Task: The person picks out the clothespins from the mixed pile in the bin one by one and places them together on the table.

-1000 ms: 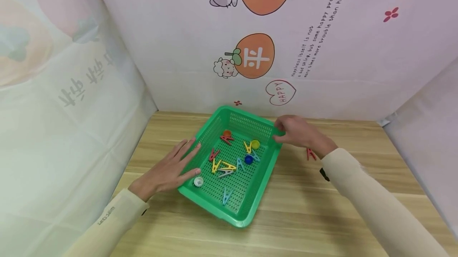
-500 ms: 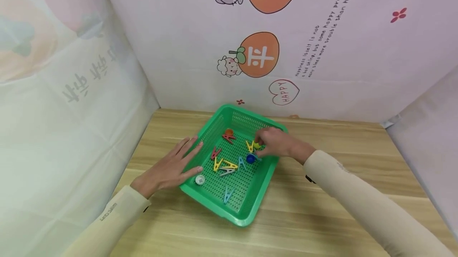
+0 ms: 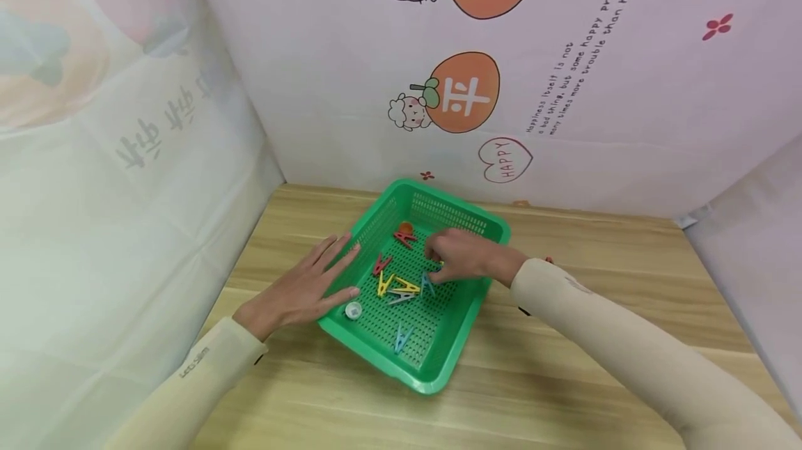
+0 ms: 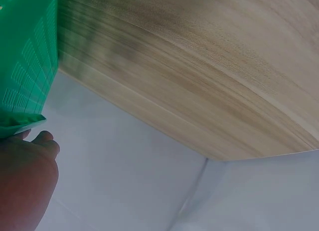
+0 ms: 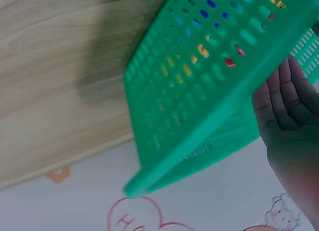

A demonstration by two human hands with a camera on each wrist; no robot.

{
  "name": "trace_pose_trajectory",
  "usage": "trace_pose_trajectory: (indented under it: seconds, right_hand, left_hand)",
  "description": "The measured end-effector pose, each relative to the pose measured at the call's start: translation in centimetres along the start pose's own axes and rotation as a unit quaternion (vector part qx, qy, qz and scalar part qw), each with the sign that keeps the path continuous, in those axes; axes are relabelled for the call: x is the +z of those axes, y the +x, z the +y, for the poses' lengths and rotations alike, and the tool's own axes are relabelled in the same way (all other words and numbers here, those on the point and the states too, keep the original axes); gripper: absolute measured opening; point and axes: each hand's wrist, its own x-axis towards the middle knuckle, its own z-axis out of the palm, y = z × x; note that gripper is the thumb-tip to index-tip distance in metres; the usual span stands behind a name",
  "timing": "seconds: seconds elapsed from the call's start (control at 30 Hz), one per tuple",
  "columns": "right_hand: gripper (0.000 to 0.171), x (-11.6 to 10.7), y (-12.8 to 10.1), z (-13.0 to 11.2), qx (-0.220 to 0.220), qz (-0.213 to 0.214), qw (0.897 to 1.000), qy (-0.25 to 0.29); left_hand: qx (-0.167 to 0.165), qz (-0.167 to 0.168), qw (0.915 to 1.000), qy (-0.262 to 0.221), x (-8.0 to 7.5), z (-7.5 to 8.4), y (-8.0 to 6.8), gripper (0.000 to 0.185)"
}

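A green plastic basket (image 3: 410,380) lies slanted on the table with several clothespins inside. My left hand (image 3: 301,297) rests on its left rim with fingers spread. Over the basket's right part, my right hand (image 3: 466,255) reaches down, fingers loosely bent, thumb near a light-blue clothespin (image 3: 428,284). In the right wrist view the fingers (image 5: 284,91) look extended and their tips are hidden. Around lie red clothespins (image 3: 381,265), yellow clothespins (image 3: 407,285), a grey clothespin (image 3: 401,297) and another light-blue clothespin (image 3: 402,338). A white cap (image 3: 354,311) and an orange cap (image 3: 406,228) lie apart.
The wooden table (image 3: 532,380) runs back to a printed white wall covering (image 3: 351,88), with more sheeting at both sides. A small red piece (image 3: 548,260) shows beyond the right sleeve, outside the basket. My right hand hides the caps beneath it.
My right hand has moved from outside the right rim into the basket, leftward over the clothespins. The left hand keeps its place on the rim. The head view has shifted slightly.
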Motion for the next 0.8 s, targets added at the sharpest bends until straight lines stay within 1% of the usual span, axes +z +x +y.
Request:
trace_pose_trajectory:
  seconds: [0.13,0.33,0.6,0.7,0.8]
  right_hand:
    - [0.039,0.0,1.2,-0.7,-0.011,-0.016,1.0,-0.008]
    - [0.044,-0.2,3.3,-1.3,-0.048,-0.044,0.998,-0.006]
    - [0.044,0.2,6.0,-1.7,-0.099,-0.093,0.991,0.0]
    - [0.045,0.3,6.9,-1.8,-0.108,-0.11,0.988,0.002]
    - [0.045,0.4,7.6,-2.0,-0.109,-0.125,0.986,0.002]
  left_hand:
    - [0.002,0.003,1.0,0.004,-0.1,0.1,0.0,0.083]
    - [-0.003,-0.005,1.0,0.008,-0.2,0.0,0.1,0.084]
    - [-0.007,-0.011,0.9999,0.004,-0.2,-0.2,0.1,0.083]
    - [-0.007,-0.013,0.9999,0.006,-0.1,-0.3,0.2,0.083]
    - [-0.008,-0.013,0.9999,0.005,0.0,-0.4,0.2,0.083]
